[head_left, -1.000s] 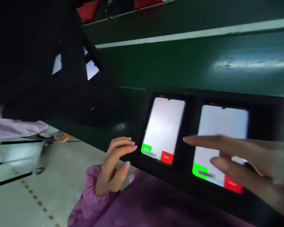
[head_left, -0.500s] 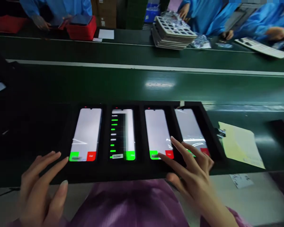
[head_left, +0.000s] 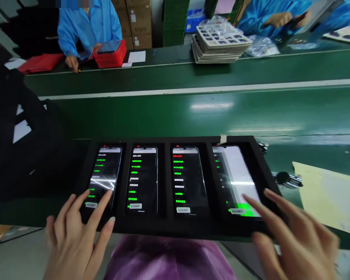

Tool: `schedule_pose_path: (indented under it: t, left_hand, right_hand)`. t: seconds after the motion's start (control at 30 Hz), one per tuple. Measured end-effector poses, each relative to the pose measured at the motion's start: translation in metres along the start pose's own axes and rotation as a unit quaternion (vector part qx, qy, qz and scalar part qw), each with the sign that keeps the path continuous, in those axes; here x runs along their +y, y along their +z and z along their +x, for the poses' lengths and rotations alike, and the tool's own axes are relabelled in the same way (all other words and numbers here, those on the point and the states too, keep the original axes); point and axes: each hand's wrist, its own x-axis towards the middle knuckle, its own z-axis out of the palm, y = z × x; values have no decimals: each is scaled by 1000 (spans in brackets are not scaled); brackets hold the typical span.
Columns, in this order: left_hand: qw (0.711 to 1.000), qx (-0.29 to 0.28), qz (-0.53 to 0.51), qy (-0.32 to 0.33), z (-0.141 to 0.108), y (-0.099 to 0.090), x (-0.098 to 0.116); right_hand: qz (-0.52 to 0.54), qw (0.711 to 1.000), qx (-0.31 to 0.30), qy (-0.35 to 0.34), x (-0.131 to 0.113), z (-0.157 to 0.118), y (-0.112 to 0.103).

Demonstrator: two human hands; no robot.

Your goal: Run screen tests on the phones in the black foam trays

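Several smartphones lie side by side in the recesses of a black tray (head_left: 169, 229), screens up. The leftmost phone (head_left: 105, 171), the second phone (head_left: 142, 181) and the third phone (head_left: 189, 181) show green and white test lists on black. On the rightmost phone (head_left: 236, 175), the screen is blurred between white and black, with a green patch low down. My left hand (head_left: 76, 241) holds nothing, its fingertips on the lower part of the leftmost phone. My right hand (head_left: 291, 245) holds nothing either, with its fingers spread over the rightmost phone's lower right corner.
The tray rests at the edge of a green conveyor belt (head_left: 192, 112). A yellow sheet (head_left: 329, 194) lies to the right. Black cloth (head_left: 17, 128) fills the left side. Beyond the belt are a co-worker in a blue smock (head_left: 87, 31), a red case (head_left: 111, 54) and stacked trays (head_left: 218, 46).
The view has swung from a tilted close look to a level one over the tray. The phone screens have gone from white with green and red buttons to black lists, and my hands have spread apart.
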Motion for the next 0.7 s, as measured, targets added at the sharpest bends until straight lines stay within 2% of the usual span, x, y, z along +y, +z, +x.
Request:
schedule_pose_path:
  t: [0.1,0.17,0.27,0.33,0.47,0.53,0.6,0.63,0.7]
  left_hand:
    - [999,-47,11,-15,-12,-2,10]
    - [999,-46,13,-13,-19,4,11]
    - [999,-39,13,24,-15,18,8]
    - [998,-42,9,45,3,25,11]
    - [999,-50,-3,-5,64,31,30]
    - [998,-61,-16,-26,88,30,34]
    - [998,-51,-28,-27,96,26,28]
    - [999,-28,-34,-16,94,22,20]
    - [997,55,-48,21,81,15,-3]
  right_hand:
    - [-14,999,-26,-17,-12,0,4]
    - [-60,997,-38,-34,-18,-4,6]
    - [-120,986,-54,-105,-33,-7,15]
    - [-125,984,-38,-125,-47,3,29]
    - [-96,994,-2,-49,-65,48,56]
    - [-79,996,-2,-33,-59,66,56]
    - [-38,998,-7,-55,-41,72,43]
    - [-4,998,-2,-66,-29,70,32]
    - [74,995,18,-72,-4,59,10]
